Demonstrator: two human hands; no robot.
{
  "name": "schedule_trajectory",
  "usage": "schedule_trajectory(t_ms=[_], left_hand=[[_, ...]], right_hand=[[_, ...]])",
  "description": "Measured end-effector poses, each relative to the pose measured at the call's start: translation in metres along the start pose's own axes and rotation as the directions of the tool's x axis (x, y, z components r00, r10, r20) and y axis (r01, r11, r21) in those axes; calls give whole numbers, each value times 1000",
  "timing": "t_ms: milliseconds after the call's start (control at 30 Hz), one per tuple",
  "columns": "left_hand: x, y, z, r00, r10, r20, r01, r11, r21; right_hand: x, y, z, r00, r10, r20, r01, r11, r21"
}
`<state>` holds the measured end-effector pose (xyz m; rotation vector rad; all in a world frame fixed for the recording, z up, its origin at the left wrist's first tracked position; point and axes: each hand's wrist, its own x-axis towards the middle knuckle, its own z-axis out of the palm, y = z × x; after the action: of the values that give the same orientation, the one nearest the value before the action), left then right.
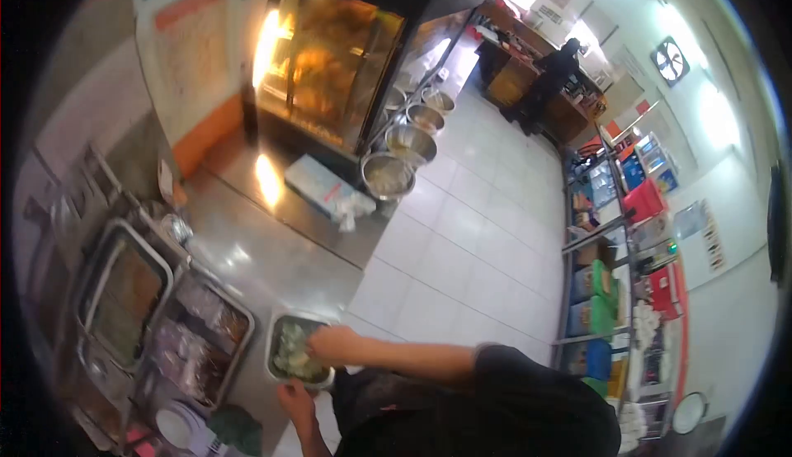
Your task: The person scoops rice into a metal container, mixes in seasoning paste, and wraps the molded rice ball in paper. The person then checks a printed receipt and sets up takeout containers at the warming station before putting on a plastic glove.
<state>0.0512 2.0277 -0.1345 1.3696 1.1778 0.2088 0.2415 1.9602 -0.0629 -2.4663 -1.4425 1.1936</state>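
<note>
Now the pale green, cut-up food [290, 350] is seen heaped in a rectangular silver metal pan [269, 353] on the shiny steel surface [239, 234]; it looks light, soft, perhaps slippery, best pinched loosely from the top. It is met by the curled right hand [332, 346], any hold hidden; at the stiff rim, the left hand [297, 401] is bent, grip unclear.

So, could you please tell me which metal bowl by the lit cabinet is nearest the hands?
The end bowl, right beside the flat box; the other bowls line up beyond it.
</note>
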Motion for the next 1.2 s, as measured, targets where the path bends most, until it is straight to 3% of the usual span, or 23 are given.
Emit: schedule_trajectory(t_ms=[100, 133, 167, 200, 267, 333, 400, 433, 467, 500, 567, 633, 700, 767, 800, 867, 967, 1000, 1033, 1067, 1100, 1167, 1200], left_hand=[[-39, 6, 5, 996, -89, -16, 91, 981, 174], [-20, -58, 9, 999, 52, -3, -51, 985, 164], [-9, -86, 8, 974, 78, 214, -85, 996, 24], [-15, -85, 25, 965, 120, 234, -132, 991, 36], [-46, -73, 66, 935, 63, 349, -103, 990, 97], [-104, -21, 137, 919, 76, 388, -135, 983, 127], [-124, -28, 211, 900, 65, 431, -149, 975, 165], [-105, -58, 251, 825, 236, 513, -355, 923, 147], [-97, -64, 281, 701, 387, 598, -550, 828, 110], [-140, -29, 321, 713, 388, 584, -504, 863, 42], [-222, 19, 402, 705, 356, 614, -452, 892, 1], [-253, 32, 472, 660, 148, 737, -232, 973, 13], [-278, 56, 524, 575, 110, 811, -231, 972, 32], [-309, 65, 581, 473, 76, 878, -269, 961, 61], [-323, 66, 609, 429, 32, 903, -287, 952, 103], [-352, 66, 674, 412, -88, 907, -350, 904, 247], [-414, 57, 784, 280, -189, 941, -417, 859, 296], [-435, 50, 819, 209, -232, 950, -458, 835, 305], [-451, 39, 854, 176, -244, 954, -481, 824, 300], [-477, 35, 885, 155, -230, 961, -539, 795, 277], [-508, 33, 919, 102, -247, 964, -503, 823, 264], [-560, 10, 987, 11, -292, 956, -487, 833, 261], [-598, 10, 1016, -78, -334, 939, -541, 805, 241]], right_hand=[[-70, 25, -9, 975, -83, -206, 103, 991, 87], [-108, 29, -25, 965, 11, -262, 47, 975, 215], [-128, 55, -26, 950, 22, -313, 49, 975, 218], [-148, 81, -16, 925, 61, -376, 50, 960, 277], [-203, 136, -10, 873, 120, -473, 61, 935, 349], [-289, 197, -11, 719, 234, -654, 78, 908, 411], [-370, 266, 7, 677, 365, -639, -23, 878, 478], [-413, 295, 22, 648, 426, -632, -44, 849, 527], [-452, 325, 46, 531, 502, -683, -19, 812, 583], [-489, 349, 70, 348, 575, -741, 28, 783, 621], [-576, 375, 97, 42, 780, -625, 43, 623, 781], [-639, 412, 148, -82, 836, -542, 182, 547, 817], [-674, 437, 188, -249, 875, -415, 318, 478, 819], [-716, 467, 242, -67, 956, -286, 410, 287, 866], [-727, 483, 281, -109, 968, -225, 425, 250, 870], [-733, 530, 372, 10, 999, 52, 425, -51, 904], [-687, 568, 575, 40, 925, 378, -81, -374, 924], [-666, 551, 622, 78, 954, 290, -523, -208, 826], [-634, 527, 677, 6, 933, 360, -516, -305, 800], [-603, 515, 748, 363, 791, 493, -643, -171, 747], [-598, 484, 727, -12, 815, 579, -293, -557, 777], [-611, 455, 723, 87, 940, 330, -697, -179, 694], [-617, 450, 722, 25, 911, 411, -606, -313, 732]])
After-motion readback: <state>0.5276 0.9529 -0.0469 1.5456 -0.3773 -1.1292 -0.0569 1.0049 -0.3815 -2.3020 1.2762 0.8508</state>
